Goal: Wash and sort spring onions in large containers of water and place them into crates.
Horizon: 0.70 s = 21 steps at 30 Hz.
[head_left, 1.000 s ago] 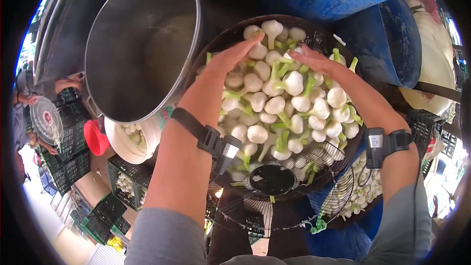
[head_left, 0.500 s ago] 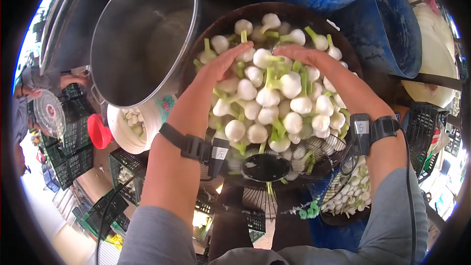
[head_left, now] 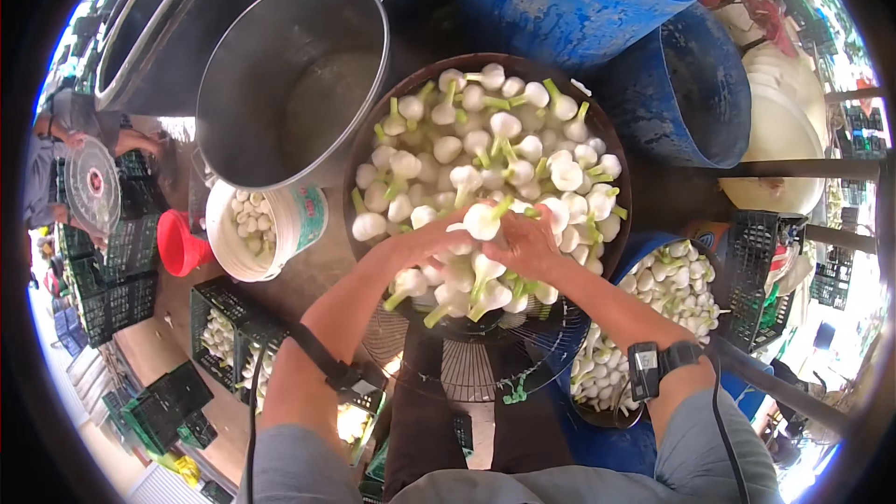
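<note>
A round, dark-rimmed basin (head_left: 623, 168) in front of me is heaped with white garlic bulbs (head_left: 448, 149) on short green stalks. At its near side my left hand (head_left: 437, 245) and my right hand (head_left: 527, 245) come close together, fingers curled inward. A garlic bulb (head_left: 483, 221) sits between their fingertips, its stalk slanting up to the right. It partly covers the left fingers. More bulbs lie against both hands, below and beyond them. Under the near rim shows a round wire grille (head_left: 471, 355).
A large metal pot (head_left: 322, 84) stands left, beside a white bucket (head_left: 241, 266) of garlic and a red funnel-like vessel (head_left: 182, 245). Blue barrels (head_left: 569, 14) are behind. More garlic (head_left: 667, 289) fills a container at right. At far left, another person's hand (head_left: 140, 143) shows.
Both hands have drawn from the far part of the basin to its near side and closer together. Bulbs have shifted toward me, and the whole view has moved.
</note>
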Motion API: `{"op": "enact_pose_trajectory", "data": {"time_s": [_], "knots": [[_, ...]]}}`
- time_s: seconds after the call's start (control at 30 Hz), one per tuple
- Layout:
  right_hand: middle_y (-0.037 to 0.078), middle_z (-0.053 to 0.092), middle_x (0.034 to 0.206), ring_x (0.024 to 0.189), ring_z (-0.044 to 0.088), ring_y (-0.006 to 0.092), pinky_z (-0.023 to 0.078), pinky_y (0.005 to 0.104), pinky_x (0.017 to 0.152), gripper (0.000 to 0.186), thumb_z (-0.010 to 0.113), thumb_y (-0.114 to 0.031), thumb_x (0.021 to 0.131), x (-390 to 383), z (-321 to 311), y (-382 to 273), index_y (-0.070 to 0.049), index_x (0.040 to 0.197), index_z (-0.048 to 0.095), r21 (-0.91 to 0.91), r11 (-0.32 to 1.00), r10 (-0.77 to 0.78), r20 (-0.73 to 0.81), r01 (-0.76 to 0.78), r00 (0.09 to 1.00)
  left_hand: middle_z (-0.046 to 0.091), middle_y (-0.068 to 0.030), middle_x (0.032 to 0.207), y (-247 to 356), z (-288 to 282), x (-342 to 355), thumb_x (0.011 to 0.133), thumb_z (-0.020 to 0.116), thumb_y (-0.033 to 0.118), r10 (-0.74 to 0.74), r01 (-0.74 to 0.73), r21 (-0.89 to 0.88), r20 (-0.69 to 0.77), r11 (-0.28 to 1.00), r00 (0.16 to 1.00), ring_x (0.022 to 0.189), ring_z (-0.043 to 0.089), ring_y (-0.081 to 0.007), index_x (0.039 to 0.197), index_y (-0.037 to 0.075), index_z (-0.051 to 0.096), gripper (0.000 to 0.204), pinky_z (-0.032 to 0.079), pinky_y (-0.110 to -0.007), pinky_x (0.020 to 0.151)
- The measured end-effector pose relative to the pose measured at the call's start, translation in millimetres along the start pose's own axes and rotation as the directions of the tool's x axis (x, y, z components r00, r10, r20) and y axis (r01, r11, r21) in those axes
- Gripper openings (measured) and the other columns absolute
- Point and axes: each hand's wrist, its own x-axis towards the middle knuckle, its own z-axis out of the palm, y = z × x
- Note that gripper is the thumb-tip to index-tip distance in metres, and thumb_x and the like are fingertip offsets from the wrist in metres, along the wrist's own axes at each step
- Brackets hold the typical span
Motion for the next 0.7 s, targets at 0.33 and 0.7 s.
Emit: {"op": "enact_pose_trajectory", "data": {"time_s": [0.33,0.7], "knots": [[0.018,0.050,0.113,0.109,0.045,0.0356,0.030,0.0482,0.094,0.063,0.052,-0.049,0.080,-62.7,11.6,-12.6,-0.004,0.123,0.044,0.006,0.983,-0.177,-0.185,0.181,0.967,0.050,-0.0121,0.126,-6.8,-60.0,-87.4,0.082,0.061,0.040,0.345,-0.244,0.328,-0.295,0.913,0.891,0.116,0.047,-0.0234,0.132,0.011,0.041,0.061,0.038,-0.036,0.094],[0.015,0.065,0.088,0.070,0.065,0.0226,0.052,0.0311,0.057,0.026,0.052,-0.016,0.085,-179.1,-135.9,5.5,-0.004,0.107,0.059,0.779,0.494,0.588,0.028,-0.387,0.808,0.055,-0.0134,0.114,-248.1,-101.6,-441.3,0.091,0.043,0.026,-0.080,-0.973,-0.175,-0.983,0.148,0.165,0.096,0.057,-0.0280,0.124,0.009,0.041,0.037,0.047,-0.041,0.076]]}}
